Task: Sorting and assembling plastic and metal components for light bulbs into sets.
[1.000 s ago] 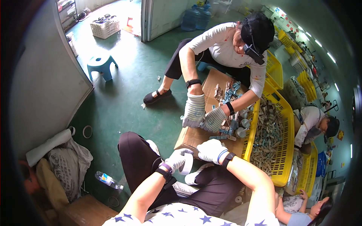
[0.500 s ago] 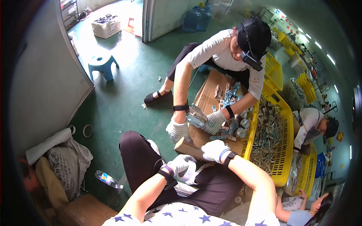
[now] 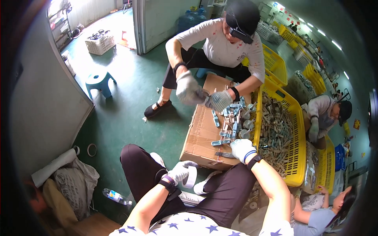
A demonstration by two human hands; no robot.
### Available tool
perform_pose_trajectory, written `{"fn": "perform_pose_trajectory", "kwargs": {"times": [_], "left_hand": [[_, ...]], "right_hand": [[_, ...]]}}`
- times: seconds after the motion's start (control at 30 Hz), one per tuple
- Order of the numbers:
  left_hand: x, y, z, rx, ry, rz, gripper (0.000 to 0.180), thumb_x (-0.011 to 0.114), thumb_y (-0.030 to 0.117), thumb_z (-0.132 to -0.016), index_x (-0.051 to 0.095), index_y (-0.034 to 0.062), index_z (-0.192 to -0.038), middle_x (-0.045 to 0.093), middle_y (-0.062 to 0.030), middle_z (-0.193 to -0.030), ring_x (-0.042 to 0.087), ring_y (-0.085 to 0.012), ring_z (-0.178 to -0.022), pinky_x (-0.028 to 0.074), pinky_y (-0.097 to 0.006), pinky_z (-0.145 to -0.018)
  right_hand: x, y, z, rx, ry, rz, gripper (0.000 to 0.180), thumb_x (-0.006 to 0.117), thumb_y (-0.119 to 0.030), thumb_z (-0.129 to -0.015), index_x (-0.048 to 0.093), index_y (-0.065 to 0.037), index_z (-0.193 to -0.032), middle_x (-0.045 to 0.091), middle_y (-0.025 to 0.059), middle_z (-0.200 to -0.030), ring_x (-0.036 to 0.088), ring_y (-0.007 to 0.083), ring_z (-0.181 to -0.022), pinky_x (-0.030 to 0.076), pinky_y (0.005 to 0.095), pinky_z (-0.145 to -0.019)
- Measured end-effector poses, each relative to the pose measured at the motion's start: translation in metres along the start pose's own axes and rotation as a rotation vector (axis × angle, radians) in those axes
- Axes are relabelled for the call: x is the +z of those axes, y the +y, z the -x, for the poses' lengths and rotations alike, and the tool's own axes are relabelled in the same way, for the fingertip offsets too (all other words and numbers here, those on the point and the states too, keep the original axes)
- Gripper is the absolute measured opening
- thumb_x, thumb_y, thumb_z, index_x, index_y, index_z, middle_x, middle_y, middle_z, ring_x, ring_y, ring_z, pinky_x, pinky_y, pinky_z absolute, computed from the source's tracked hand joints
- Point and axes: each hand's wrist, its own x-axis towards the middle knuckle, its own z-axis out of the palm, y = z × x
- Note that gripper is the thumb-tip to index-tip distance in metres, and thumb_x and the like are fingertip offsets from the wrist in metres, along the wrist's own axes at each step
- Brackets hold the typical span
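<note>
My left hand [image 3: 179,172], in a grey-white knit glove, is closed round a wide roll of white tape [image 3: 192,178] above my lap. My right hand [image 3: 241,150], gloved in white with a blue cuff stripe, is at the near right of a brown cardboard box [image 3: 199,143]. Its fingers touch the edge of a pile of blue and pale plastic clips [image 3: 231,126]; how far they are closed is hidden under the glove. Beside them lies a dark flat strip [image 3: 224,155]. Across the box a co-worker's gloved hands [image 3: 204,96] are held together over the clips.
A yellow crate [image 3: 294,157] full of clips stands against the box's right side. Further people sit at the right. A blue stool [image 3: 100,83], a water bottle [image 3: 116,196] and white sacks [image 3: 73,185] are on the left. My knees [image 3: 136,161] are close to the box.
My right hand has moved right, from the box's near edge to the clips. The co-worker's hands have risen and drawn back, uncovering the box top. My left hand still holds the tape.
</note>
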Motion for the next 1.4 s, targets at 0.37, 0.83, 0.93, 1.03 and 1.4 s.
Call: {"fn": "perform_pose_trajectory", "kwargs": {"times": [0.37,0.83,0.93,1.03,1.4], "left_hand": [[0.017,0.057,0.011,0.127,0.046,0.219,0.024,0.069,0.005,-0.082,0.065,0.0040,-0.106,0.065,-0.0012,-0.092,0.060,-0.0077,-0.075,0.049,-0.021,-0.064],[0.012,0.152,-0.091,0.280,-0.150,0.161,0.030,0.070,0.002,-0.081,0.064,0.0021,-0.110,0.067,-0.0066,-0.104,0.065,-0.0166,-0.092,0.054,-0.029,-0.081],[0.013,0.177,-0.117,0.223,-0.124,0.131,0.028,0.069,0.003,-0.082,0.064,0.0025,-0.109,0.067,-0.0082,-0.101,0.066,-0.0187,-0.089,0.055,-0.030,-0.077],[0.009,0.192,-0.151,0.176,-0.081,0.140,0.026,0.069,0.006,-0.082,0.063,0.0051,-0.108,0.067,-0.0073,-0.098,0.066,-0.0196,-0.086,0.056,-0.031,-0.073],[-0.009,0.231,-0.289,0.054,-0.154,0.319,0.016,0.058,0.016,-0.088,0.064,0.0044,-0.097,0.065,-0.0116,-0.090,0.064,-0.0288,-0.081,0.054,-0.045,-0.080]], "right_hand": [[-0.012,-0.011,0.037,-0.065,0.020,-1.804,0.039,0.061,-0.005,-0.087,0.053,-0.001,-0.126,0.062,0.0054,-0.112,0.059,0.0145,-0.102,0.048,0.0284,-0.088],[0.051,-0.030,0.039,0.007,0.233,-2.549,0.033,0.053,-0.008,-0.093,0.055,-0.006,-0.125,0.063,0.0029,-0.116,0.061,0.0111,-0.096,0.046,0.0190,-0.069],[0.046,-0.030,0.035,0.083,0.311,-2.596,0.032,0.055,-0.012,-0.093,0.056,-0.007,-0.124,0.066,0.0010,-0.106,0.058,0.0047,-0.084,0.044,0.0179,-0.067],[0.044,-0.019,0.034,0.092,0.301,-2.694,0.031,0.055,-0.014,-0.093,0.056,-0.007,-0.123,0.067,0.0023,-0.101,0.056,0.0044,-0.075,0.044,0.0180,-0.066],[0.033,0.003,0.038,0.042,0.244,-2.848,0.033,0.057,-0.017,-0.093,0.055,-0.008,-0.124,0.066,0.0036,-0.098,0.054,0.0049,-0.068,0.045,0.0191,-0.064]]}}
